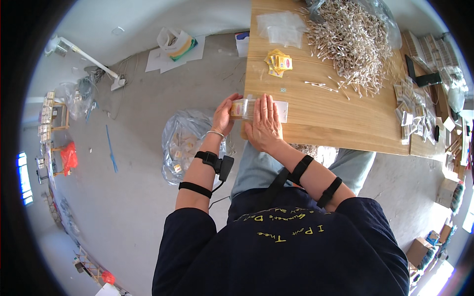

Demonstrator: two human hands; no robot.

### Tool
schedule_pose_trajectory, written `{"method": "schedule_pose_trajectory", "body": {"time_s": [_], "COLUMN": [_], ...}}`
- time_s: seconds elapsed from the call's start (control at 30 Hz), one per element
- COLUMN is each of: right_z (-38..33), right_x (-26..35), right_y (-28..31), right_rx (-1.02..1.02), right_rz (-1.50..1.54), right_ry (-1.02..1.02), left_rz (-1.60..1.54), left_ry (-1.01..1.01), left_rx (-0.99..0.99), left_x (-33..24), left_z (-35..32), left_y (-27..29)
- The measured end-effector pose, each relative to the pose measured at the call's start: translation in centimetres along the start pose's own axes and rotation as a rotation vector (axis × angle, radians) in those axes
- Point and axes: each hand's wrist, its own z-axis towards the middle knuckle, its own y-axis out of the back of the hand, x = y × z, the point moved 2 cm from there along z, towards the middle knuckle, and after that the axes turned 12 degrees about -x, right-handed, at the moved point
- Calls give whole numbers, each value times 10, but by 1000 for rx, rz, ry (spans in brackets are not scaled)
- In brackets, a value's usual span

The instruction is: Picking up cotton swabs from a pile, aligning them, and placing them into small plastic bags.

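Note:
A clear bag of cotton swabs [239, 109] with a yellow label card lies at the table's left edge, its left end jutting a little past it. Round that left end my left hand [223, 118] is closed, thumb and fingers gripping the bag. My right hand [266, 127] rests flat across the bag, fingers stretched out side by side, hiding its middle. From under those fingers the bag's pale, flat end [282, 112] sticks out to the right. Farther back on the table are a small stack of yellow cards [279, 62] and a few loose cotton swabs [321, 86].
A large heap of cotton swabs [353, 42] covers the back of the wooden table [345, 118]. Empty clear bags [281, 28] lie at its far left, filled packs [414, 111] at the right. On the floor to the left stands a plastic-lined bin [175, 133] with packs inside.

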Motion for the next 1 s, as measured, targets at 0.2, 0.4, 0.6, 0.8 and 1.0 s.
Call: {"method": "schedule_pose_trajectory", "body": {"time_s": [0.2,0.4,0.6,0.8,1.0], "right_z": [1,3,13,33,35], "right_x": [4,9,-6,-21,3], "right_y": [-7,-7,1,-7,-7], "right_rx": [-43,-18,-14,-317,-272], "right_rz": [31,44,347,980,1078], "right_ry": [-23,-45,-110,-282,-323], "left_rz": [-56,-14,128,123,111], "left_ry": [-73,-141,-332,-315,-277], "left_rx": [-6,17,80,59,55], "left_x": [-5,-8,-11,-11,-6], "left_z": [-7,-10,-9,-11,-14], "left_y": [-3,-6,4,1,3]}}
